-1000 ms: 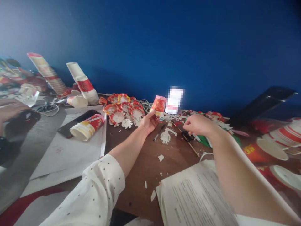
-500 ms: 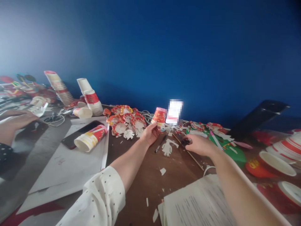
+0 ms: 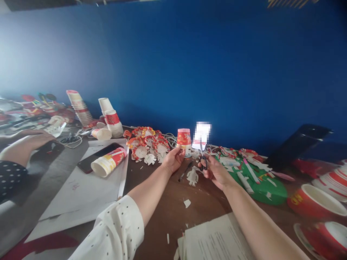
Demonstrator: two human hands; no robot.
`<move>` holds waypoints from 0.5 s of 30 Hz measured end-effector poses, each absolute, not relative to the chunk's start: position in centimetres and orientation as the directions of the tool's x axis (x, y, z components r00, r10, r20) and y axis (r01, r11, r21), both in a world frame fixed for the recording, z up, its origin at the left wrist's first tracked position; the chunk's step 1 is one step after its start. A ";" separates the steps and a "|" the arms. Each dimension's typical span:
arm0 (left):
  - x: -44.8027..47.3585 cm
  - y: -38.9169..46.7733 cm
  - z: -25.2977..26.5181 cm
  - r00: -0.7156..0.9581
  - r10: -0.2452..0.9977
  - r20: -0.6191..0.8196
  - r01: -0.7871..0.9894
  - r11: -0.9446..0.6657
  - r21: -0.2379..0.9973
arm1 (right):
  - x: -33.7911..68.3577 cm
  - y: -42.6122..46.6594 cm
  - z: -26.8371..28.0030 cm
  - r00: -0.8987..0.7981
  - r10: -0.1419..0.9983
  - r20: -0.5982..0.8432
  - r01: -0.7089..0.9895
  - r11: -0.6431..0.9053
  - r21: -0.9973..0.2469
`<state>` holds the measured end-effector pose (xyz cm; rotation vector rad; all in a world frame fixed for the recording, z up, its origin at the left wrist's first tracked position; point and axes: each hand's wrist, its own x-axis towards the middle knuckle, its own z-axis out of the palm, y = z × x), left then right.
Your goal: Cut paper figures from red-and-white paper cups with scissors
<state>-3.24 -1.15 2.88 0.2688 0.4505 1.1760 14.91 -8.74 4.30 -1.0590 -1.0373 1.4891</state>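
In the head view, my left hand (image 3: 175,159) grips a red patterned paper cup (image 3: 184,137) by its lower edge; the cup is upside down, pink base up. My right hand (image 3: 215,171) has its fingers in the handles of dark scissors (image 3: 202,162), whose blades point up and away, right of the cup. Just below and between my hands lies a white paper figure cutout (image 3: 192,177), with a pen (image 3: 185,171) beside it. A bright phone screen (image 3: 202,133), partly blurred out, stands behind the scissors' tips.
Red-and-white cup cutouts (image 3: 148,142) are heaped left of my hands. A cup (image 3: 110,162) lies by a dark phone on white paper. Cup stacks (image 3: 80,108) lean near the blue wall. Right is a green disc (image 3: 268,191) with scraps; printed sheets (image 3: 214,238) lie in front. Another person's hand (image 3: 32,141) is far left.
My right hand has lifted the scissors off the table and turned their blades up toward the cup. My left hand still holds the cup. The view has shifted slightly.
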 end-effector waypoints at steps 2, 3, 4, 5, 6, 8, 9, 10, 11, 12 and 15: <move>-3.3 -1.3 2.9 0.319 0.930 -0.184 -0.821 0.368 0.436 | 14.3 -8.8 4.0 -0.113 0.989 -0.090 -0.276 -0.119 -0.954; -3.3 -1.4 2.9 0.322 0.931 -0.170 -0.819 0.364 0.444 | 14.1 -8.8 3.9 -0.081 0.994 -0.075 -0.287 -0.095 -0.953; -3.3 -1.6 2.9 0.327 0.933 -0.151 -0.814 0.359 0.456 | 13.9 -8.8 3.9 -0.036 0.998 -0.055 -0.291 -0.063 -0.955; -3.2 -1.8 2.9 0.334 0.933 -0.130 -0.807 0.355 0.473 | 13.8 -8.8 4.0 0.020 0.999 -0.026 -0.288 -0.020 -0.958; -3.2 -2.0 2.9 0.346 0.932 -0.109 -0.795 0.352 0.494 | 13.7 -8.8 4.1 0.080 0.997 0.011 -0.266 0.032 -0.963; -3.1 -2.2 2.8 0.366 0.927 -0.081 -0.765 0.349 0.541 | 13.8 -8.8 4.3 0.198 0.976 0.094 -0.119 0.119 -0.986; -3.1 -2.3 2.8 0.368 0.927 -0.076 -0.752 0.344 0.562 | 14.0 -8.9 4.5 0.243 0.960 0.140 0.020 0.139 -0.990; -3.1 -2.3 2.7 0.362 0.930 -0.072 -0.744 0.334 0.578 | 14.2 -8.9 4.6 0.269 0.945 0.187 0.184 0.140 -0.973; -3.1 -2.3 2.6 0.351 0.934 -0.067 -0.741 0.320 0.590 | 14.4 -9.0 4.8 0.272 0.934 0.229 0.352 0.125 -0.928; -3.1 -2.2 2.6 0.336 0.940 -0.059 -0.742 0.303 0.598 | 14.7 -9.0 5.1 0.264 0.930 0.255 0.501 0.094 -0.860; -3.2 -1.9 2.4 0.309 0.950 -0.047 -0.747 0.273 0.606 | 15.6 -8.9 5.7 0.257 0.930 0.262 0.766 -0.031 -0.642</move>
